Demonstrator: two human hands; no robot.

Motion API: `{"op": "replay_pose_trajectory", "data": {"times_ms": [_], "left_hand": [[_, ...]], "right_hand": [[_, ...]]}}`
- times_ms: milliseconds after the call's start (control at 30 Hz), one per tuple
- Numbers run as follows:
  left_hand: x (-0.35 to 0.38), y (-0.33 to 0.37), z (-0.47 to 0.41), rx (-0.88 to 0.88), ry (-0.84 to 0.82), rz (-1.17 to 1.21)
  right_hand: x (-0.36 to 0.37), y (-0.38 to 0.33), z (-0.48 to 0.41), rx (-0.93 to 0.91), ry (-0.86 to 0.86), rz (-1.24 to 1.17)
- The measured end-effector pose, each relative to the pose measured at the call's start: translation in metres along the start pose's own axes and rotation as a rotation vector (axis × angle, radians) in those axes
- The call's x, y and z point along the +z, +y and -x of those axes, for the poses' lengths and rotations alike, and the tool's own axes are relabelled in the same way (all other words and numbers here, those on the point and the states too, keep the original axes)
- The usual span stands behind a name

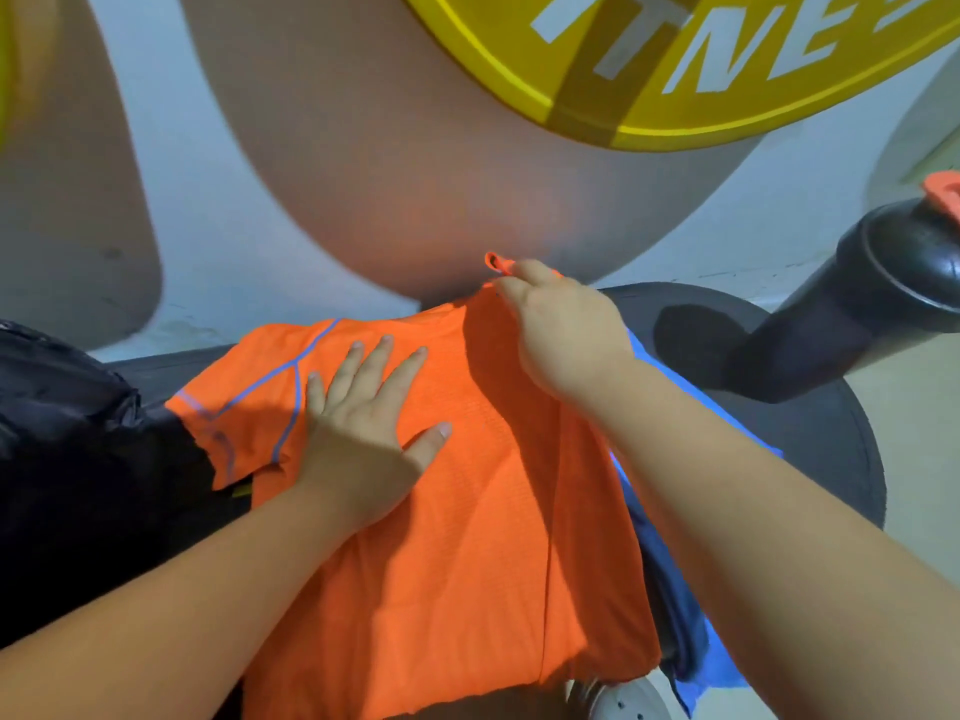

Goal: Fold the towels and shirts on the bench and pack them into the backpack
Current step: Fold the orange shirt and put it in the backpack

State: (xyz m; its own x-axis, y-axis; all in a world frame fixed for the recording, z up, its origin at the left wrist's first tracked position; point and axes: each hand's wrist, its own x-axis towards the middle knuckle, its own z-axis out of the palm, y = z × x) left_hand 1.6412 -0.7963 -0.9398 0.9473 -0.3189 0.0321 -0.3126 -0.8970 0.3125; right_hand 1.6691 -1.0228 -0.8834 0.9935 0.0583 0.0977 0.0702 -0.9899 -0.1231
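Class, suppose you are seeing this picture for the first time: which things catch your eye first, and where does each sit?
The bright orange shirt fills the middle, spread on the dark bench, with the left hand pressing flat on it and the right hand pinching its far edge. A big yellow disc with white lettering spans the top right. A black backpack sits at the left edge.

Yellow disc (753,106): white letters "TNE", cut off.
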Motion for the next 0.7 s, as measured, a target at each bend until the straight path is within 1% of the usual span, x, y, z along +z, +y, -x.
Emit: {"op": "replay_pose_trajectory", "data": {"times_ms": [67, 100, 200, 267, 333, 400, 467, 533, 600, 633, 700], "left_hand": [[-0.011, -0.019, 0.002, -0.025, 0.024, -0.109], [-0.017, -0.03, 0.002, -0.049, 0.023, -0.164], [-0.03, -0.062, -0.001, -0.191, -0.014, -0.294], [-0.035, -0.08, -0.004, -0.262, 0.002, -0.32], [-0.04, -0.094, -0.011, -0.309, 0.001, -0.291], [-0.045, -0.102, -0.018, -0.372, -0.06, -0.269], [-0.05, -0.108, -0.026, -0.424, -0.116, -0.29], [-0.055, -0.11, -0.033, -0.46, -0.18, -0.32], [-0.061, -0.11, -0.038, -0.525, -0.232, -0.311], [-0.063, -0.111, -0.039, -0.564, -0.241, -0.291], [-0.068, -0.112, -0.041, -0.611, -0.233, -0.285]], "right_hand": [[0.018, -0.021, 0.006, -0.055, -0.129, 0.135], [0.026, -0.027, 0.009, -0.061, -0.158, 0.191], [0.044, -0.034, 0.015, -0.042, -0.169, 0.249], [0.054, -0.035, 0.021, -0.021, -0.208, 0.199], [0.065, -0.034, 0.028, 0.031, -0.257, 0.1], [0.072, -0.034, 0.032, 0.062, -0.269, 0.066], [0.072, -0.037, 0.032, 0.071, -0.257, 0.082], [0.068, -0.043, 0.032, 0.039, -0.198, 0.088], [0.066, -0.055, 0.035, -0.05, -0.153, 0.072], [0.068, -0.062, 0.037, -0.08, -0.165, 0.058], [0.074, -0.07, 0.039, -0.065, -0.209, 0.044]]}}
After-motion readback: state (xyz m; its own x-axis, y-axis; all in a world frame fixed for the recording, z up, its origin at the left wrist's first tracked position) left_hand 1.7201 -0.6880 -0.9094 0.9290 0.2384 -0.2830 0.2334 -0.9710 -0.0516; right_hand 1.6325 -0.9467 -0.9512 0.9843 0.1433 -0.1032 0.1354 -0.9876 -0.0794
